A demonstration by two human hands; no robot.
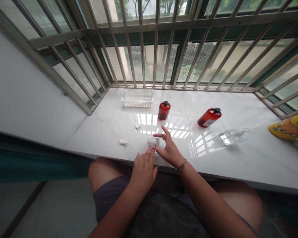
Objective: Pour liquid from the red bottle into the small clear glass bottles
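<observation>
A person's open left hand (144, 172) and open right hand (169, 150) flank a small white wad (153, 141) (neither clearly gripping it) on a marble sill (96, 132). A red bottle (164, 110), a second red bottle (209, 117), a white plastic basket (137, 98) and a clear glass bottle (233, 136) sit beyond, beneath a steel window grille (201, 24).

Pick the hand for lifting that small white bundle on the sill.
Right hand, probably: its spread thumb and forefinger open around the small white bundle on the marble sill. The left hand lies nearer the body, fingers together, without that opening.
</observation>
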